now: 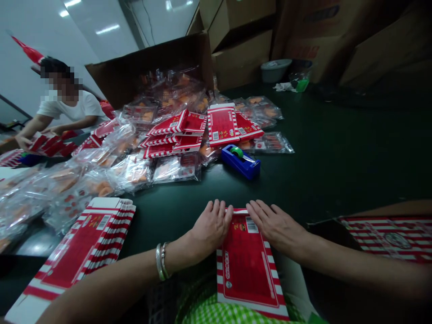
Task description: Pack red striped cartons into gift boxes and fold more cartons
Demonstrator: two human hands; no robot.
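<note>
A flat red carton [251, 265] with red-and-white striped edges lies lengthwise in front of me, its near end over a green checked cloth [216, 312]. My left hand [212, 225] is on its far left corner, fingers close together along the edge. On the far right corner is my right hand [273, 225], its fingers reaching over the edge beside the barcode. Both hands hold the carton; what lies under the palms is hidden. Beyond them stands a blue tape dispenser [241, 162] with a green roll. Left of my left arm is a stack of flat cartons [77, 247].
Clear bags of orange pieces [101, 182] are heaped across the left and back. Filled red cartons [177, 135] lie on them. An open box [337, 270] with striped packaging stands at right. A co-worker [67, 108] handles red cartons at far left. Brown boxes [243, 58] line the back.
</note>
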